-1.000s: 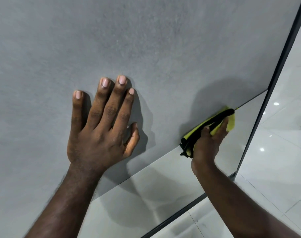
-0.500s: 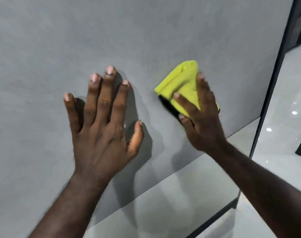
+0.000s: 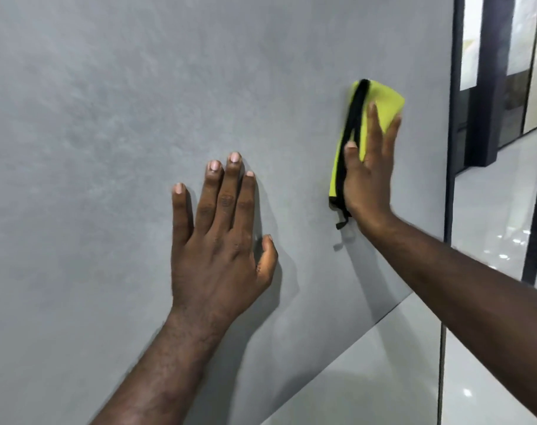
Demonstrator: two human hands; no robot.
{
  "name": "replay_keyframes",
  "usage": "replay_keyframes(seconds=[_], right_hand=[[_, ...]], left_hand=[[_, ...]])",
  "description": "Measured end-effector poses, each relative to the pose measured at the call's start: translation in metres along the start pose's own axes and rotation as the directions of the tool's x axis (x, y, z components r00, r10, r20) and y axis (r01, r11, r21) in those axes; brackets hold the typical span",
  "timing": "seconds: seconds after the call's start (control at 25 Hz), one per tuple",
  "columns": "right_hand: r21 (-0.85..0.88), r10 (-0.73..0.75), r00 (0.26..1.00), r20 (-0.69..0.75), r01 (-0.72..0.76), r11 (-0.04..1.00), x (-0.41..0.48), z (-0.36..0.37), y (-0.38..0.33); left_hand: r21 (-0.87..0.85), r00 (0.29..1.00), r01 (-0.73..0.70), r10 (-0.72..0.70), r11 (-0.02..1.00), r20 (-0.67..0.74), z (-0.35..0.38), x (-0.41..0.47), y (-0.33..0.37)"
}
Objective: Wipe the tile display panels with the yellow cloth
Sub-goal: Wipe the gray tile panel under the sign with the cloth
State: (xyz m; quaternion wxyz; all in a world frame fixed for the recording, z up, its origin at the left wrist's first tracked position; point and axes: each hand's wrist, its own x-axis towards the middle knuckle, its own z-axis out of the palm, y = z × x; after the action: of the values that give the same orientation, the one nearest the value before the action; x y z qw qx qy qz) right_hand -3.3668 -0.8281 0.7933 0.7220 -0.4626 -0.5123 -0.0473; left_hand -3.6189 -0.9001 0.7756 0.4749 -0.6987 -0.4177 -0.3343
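Head view: a large grey tile panel fills most of the frame. Its surface is matt and cloudy, mottled like cement. Below a slanting joint at the lower right sits a paler, glossier panel that catches soft reflections.

The left hand lies flat on the grey panel at the centre of the frame. Its fingers are straight and slightly spread, the thumb is out to the side, and the palm is against the tile.

In the upper right, the right hand presses the yellow cloth against the same panel. The fingers are straight and fanned over the fabric rather than curled round it, and the thumb rests along the cloth's left edge. The cloth is folded into a soft oblong with a rounded top. It is bright yellow-green with black edging running down its left side. A small black loop dangles from its lower end, just beside the wrist.

A thin dark frame bounds the panel at the right edge. Beyond it is a polished pale floor with glints of light.
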Motion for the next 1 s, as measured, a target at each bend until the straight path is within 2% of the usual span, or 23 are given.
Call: replay_keyframes(seconds=[0.04, 0.12, 0.16, 0.2, 0.24, 0.28, 0.32, 0.36, 0.4, 0.48, 0.52, 0.56, 0.6, 0.64, 0.68, 0.72, 0.76, 0.8, 0.84, 0.88, 0.92, 0.96, 1.0], right_hand=[[-0.089, -0.210, 0.973, 0.092, 0.218, 0.972, -0.003, 0.002, -0.006], [-0.082, -0.615, 0.695, 0.373, 0.685, 0.724, -0.001, -0.005, -0.009], [-0.081, -0.667, 0.635, 0.390, 0.745, 0.662, 0.008, -0.011, -0.010], [-0.111, -0.638, 0.702, 0.316, 0.695, 0.710, 0.018, -0.011, -0.002], [-0.117, -0.508, 0.843, 0.174, 0.530, 0.840, 0.028, -0.009, 0.005], [-0.063, -0.248, 0.969, 0.010, 0.248, 0.967, 0.034, -0.007, 0.004], [-0.009, -0.022, 0.996, -0.090, 0.021, 1.000, 0.036, -0.003, 0.002], [-0.055, -0.009, 0.995, -0.096, 0.003, 0.998, 0.034, -0.002, 0.001], [-0.173, -0.232, 0.973, -0.005, 0.228, 0.958, 0.029, -0.002, 0.004], [-0.186, -0.679, 0.652, 0.338, 0.753, 0.631, 0.031, -0.015, 0.017], [-0.176, -0.720, 0.594, 0.358, 0.800, 0.573, 0.042, -0.022, 0.021], [-0.197, -0.685, 0.675, 0.275, 0.736, 0.647, 0.056, -0.022, 0.029], [-0.168, -0.527, 0.843, 0.110, 0.539, 0.826, 0.070, -0.019, 0.035], [-0.062, -0.232, 0.971, -0.050, 0.229, 0.971, 0.080, -0.017, 0.030], [0.014, -0.014, 0.991, -0.135, 0.016, 1.000, 0.085, -0.015, 0.025], [-0.045, -0.049, 0.989, -0.143, 0.043, 0.998, 0.087, -0.014, 0.023], [-0.179, -0.316, 0.947, -0.053, 0.302, 0.936, 0.086, -0.014, 0.027], [-0.236, -0.598, 0.788, 0.144, 0.614, 0.753, 0.085, -0.019, 0.037], [-0.223, -0.734, 0.621, 0.274, 0.784, 0.580, 0.091, -0.030, 0.046], [-0.234, -0.747, 0.597, 0.290, 0.802, 0.550, 0.103, -0.037, 0.051], [-0.252, -0.694, 0.693, 0.196, 0.720, 0.647, 0.116, -0.037, 0.059], [-0.187, -0.511, 0.859, 0.035, 0.508, 0.841, 0.125, -0.035, 0.060], [-0.074, -0.254, 0.963, -0.092, 0.248, 0.966, 0.131, -0.033, 0.055]], left_hand=[[-0.003, 1.000, -0.008, 0.008, 1.000, 0.001, 0.000, 0.000, 0.000], [-0.011, 1.000, -0.009, 0.009, 1.000, 0.001, 0.001, 0.000, 0.001], [-0.001, 1.000, -0.011, 0.011, 1.000, 0.001, 0.001, 0.001, 0.000], [0.015, 1.000, -0.016, 0.016, 1.000, 0.003, 0.000, 0.002, 0.000], [0.027, 1.000, -0.018, 0.018, 0.999, 0.004, -0.001, 0.004, -0.001], [0.028, 1.000, -0.012, 0.012, 1.000, 0.007, -0.001, 0.006, -0.001], [0.029, 1.000, -0.003, 0.002, 1.000, 0.011, -0.001, 0.009, 0.001], [0.034, 1.000, 0.001, -0.002, 0.999, 0.015, 0.000, 0.013, 0.004], [0.040, 1.000, 0.000, -0.001, 0.999, 0.019, 0.002, 0.016, 0.008], [0.052, 1.000, 0.001, -0.001, 0.999, 0.008, 0.008, 0.023, 0.014], [0.058, 1.000, 0.007, -0.007, 0.998, 0.002, 0.011, 0.027, 0.019], [0.066, 1.000, 0.012, -0.012, 0.998, -0.003, 0.014, 0.032, 0.024], [0.071, 1.000, 0.018, -0.018, 0.997, -0.005, 0.017, 0.036, 0.030], [0.075, 1.000, 0.026, -0.025, 0.997, -0.006, 0.020, 0.040, 0.036], [0.081, 0.999, 0.033, -0.033, 0.996, -0.006, 0.023, 0.044, 0.041], [0.086, 0.999, 0.041, -0.041, 0.995, -0.008, 0.025, 0.047, 0.046], [0.090, 0.999, 0.048, -0.047, 0.995, -0.013, 0.028, 0.050, 0.050], [0.099, 0.999, 0.050, -0.048, 0.994, -0.022, 0.030, 0.052, 0.052], [0.110, 0.998, 0.049, -0.046, 0.993, -0.033, 0.033, 0.056, 0.056], [0.122, 0.998, 0.047, -0.042, 0.991, -0.041, 0.035, 0.061, 0.060], [0.133, 0.998, 0.043, -0.037, 0.990, -0.048, 0.037, 0.067, 0.064], [0.145, 0.998, 0.043, -0.035, 0.989, -0.053, 0.038, 0.073, 0.068], [0.154, 0.998, 0.043, -0.035, 0.987, -0.056, 0.040, 0.080, 0.072]])
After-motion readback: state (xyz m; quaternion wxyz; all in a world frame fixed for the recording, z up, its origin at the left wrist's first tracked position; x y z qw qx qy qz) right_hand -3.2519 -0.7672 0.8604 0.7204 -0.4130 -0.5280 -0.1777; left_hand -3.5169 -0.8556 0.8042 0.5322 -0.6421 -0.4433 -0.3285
